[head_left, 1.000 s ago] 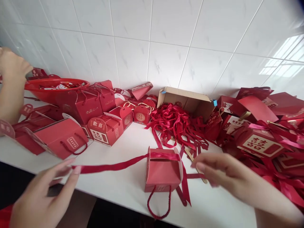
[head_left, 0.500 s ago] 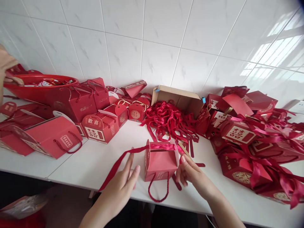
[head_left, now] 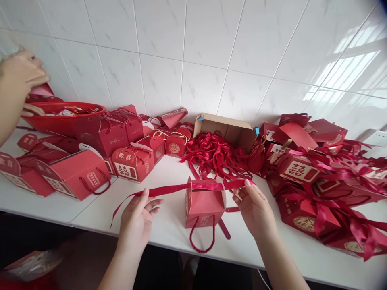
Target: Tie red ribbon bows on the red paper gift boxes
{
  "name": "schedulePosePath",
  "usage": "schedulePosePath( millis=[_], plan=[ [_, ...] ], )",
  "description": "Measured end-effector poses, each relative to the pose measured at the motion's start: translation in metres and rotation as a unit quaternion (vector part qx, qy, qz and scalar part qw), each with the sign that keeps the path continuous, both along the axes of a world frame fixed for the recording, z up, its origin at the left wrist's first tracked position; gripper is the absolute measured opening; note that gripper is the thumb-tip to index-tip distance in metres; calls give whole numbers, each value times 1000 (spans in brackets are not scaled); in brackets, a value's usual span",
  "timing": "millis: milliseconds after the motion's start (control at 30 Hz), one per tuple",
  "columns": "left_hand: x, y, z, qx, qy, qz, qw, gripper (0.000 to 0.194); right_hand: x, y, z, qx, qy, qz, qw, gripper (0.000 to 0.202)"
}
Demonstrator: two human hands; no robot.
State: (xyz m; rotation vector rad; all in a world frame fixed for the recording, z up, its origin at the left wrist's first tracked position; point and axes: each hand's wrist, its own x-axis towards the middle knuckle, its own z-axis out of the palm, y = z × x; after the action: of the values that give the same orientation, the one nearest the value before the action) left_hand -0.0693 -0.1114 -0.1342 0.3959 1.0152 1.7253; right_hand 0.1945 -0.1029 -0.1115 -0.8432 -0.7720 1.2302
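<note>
A small red gift box (head_left: 204, 207) stands on the white table in front of me, its rope handle hanging over the near side. Through the top of its side flaps runs a red satin ribbon (head_left: 173, 188), stretched out to both sides. My left hand (head_left: 137, 217) pinches the ribbon left of the box between thumb and finger, and a loose tail dangles beyond it. On the other side, my right hand (head_left: 255, 207) grips the ribbon's right end at the fingertips. Both hands are apart from the box itself.
Behind the box lies a heap of loose ribbons (head_left: 214, 153) before an open cardboard box (head_left: 226, 123). Ribbon-tied boxes (head_left: 305, 217) are piled at right. Unribboned red boxes (head_left: 75, 173) stand at left, near a red basin (head_left: 60, 121) with another person's hand (head_left: 24, 70) above it.
My left hand has moved left and closed on the ribbon. My right hand has drawn its end rightward and up, pulling the ribbon straighter. The other person's hand has risen over the basin.
</note>
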Motion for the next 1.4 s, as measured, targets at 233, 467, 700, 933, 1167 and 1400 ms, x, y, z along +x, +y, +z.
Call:
schedulePosePath(
  millis=[233,467,700,933,1167,1400],
  plan=[
    [-2,-1,10,8,13,56,998,38,11,8,8,16,-7,-33,999,21],
    [2,3,14,21,77,26,996,40,23,10,20,53,-9,-69,996,19],
    [9,8,36,83,178,28,980,34,37,14,31,81,-43,-127,988,24],
    [11,18,74,173,269,42,946,31,31,12,57,136,-150,-116,972,21],
    [25,25,111,206,429,-15,879,41,15,14,89,196,-265,-114,937,17],
    [36,33,134,262,481,-24,837,27,-1,17,116,246,-302,-83,917,23]
  ],
)
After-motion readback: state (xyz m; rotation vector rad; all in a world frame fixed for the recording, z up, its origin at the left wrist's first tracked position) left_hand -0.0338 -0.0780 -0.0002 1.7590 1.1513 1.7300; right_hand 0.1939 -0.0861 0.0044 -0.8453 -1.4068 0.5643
